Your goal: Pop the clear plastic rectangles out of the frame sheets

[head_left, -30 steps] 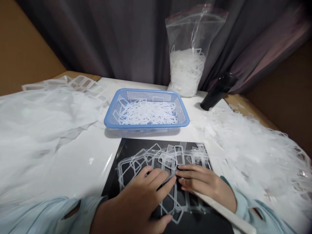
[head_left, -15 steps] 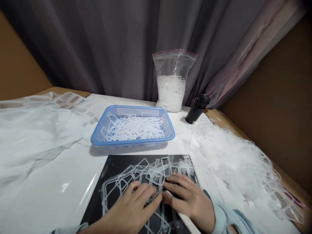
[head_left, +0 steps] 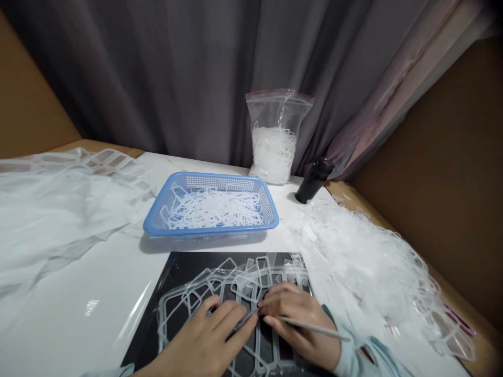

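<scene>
A black board (head_left: 181, 264) lay at the lower centre of the frame, with translucent plastic frames (head_left: 245, 285) overlapping across it. The left hand (head_left: 212, 330) rested over them, its bent fingers somewhat apart. The right hand (head_left: 295, 303) was closed around a slim pale tool (head_left: 314, 327), whose tip was hidden near the left fingertips. Doing this well seemed to call for pressing the plastic flat close to the tip, moving the tool in short, light strokes, and leaving a clear gap to those fingertips. The tangled strips could easily catch.

Around this, a dark curtain (head_left: 165, 78) filled the top of the frame above the white desk (head_left: 98, 283). A pale plastic heap (head_left: 58, 209) covered the left side and a looser white pile (head_left: 365, 262) the right, the latter near the right sleeve and likely to hamper that elbow. Beyond the board stood a blue basket (head_left: 212, 231) of white loops (head_left: 220, 209), then a zip bag (head_left: 273, 157) and a black bottle (head_left: 310, 183), all out of the way.
</scene>
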`<state>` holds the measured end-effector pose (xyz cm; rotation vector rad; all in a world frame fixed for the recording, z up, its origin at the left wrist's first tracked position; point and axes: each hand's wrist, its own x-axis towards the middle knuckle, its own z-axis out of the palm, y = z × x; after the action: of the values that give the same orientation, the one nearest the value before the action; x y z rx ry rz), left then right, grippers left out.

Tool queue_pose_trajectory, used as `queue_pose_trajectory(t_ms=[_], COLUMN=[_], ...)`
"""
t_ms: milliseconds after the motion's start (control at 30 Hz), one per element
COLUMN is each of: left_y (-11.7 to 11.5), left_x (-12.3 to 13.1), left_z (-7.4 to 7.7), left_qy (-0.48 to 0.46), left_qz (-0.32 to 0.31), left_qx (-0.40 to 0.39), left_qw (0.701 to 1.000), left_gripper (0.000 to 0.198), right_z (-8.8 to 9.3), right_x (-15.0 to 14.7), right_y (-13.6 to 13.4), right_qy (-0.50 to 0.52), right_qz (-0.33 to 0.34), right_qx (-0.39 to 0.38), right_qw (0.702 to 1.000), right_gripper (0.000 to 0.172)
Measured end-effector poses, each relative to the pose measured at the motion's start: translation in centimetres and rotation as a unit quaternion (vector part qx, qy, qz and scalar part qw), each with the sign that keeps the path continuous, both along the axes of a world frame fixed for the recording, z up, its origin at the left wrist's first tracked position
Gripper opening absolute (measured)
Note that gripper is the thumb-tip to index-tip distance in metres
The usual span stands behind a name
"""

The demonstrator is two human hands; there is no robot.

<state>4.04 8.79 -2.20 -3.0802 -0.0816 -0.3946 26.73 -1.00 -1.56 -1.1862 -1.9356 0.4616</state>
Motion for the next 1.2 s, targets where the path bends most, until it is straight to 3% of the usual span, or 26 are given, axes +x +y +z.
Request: queue_pose_trajectory(t_ms=[200,733,1200], left_y=[-0.01,-0.48,-0.66], left_x=[0.23,0.33,0.79], left_z=[0.37,0.23,0.62], left_qy=[-0.015,-0.031,-0.083], left_qz=[0.005,0.02,0.042], left_qx=[-0.007,-0.015,-0.059], left_qw=[1.0,0.999,0.994], left_gripper=[0.054,0.059,0.042], right_z=[-0.02,-0.33,-0.09], right_x=[-0.24,-0.37,-0.49], right_y=[-0.21,-0.37,-0.31], right_qy=[0.029,0.056,0.01], right_qz=[-0.038,-0.053,-0.017], right_qx=[-0.018,-0.031,-0.022], right_qw=[0.999,0.997,1.0], right_gripper=[0.013,0.01,0.014])
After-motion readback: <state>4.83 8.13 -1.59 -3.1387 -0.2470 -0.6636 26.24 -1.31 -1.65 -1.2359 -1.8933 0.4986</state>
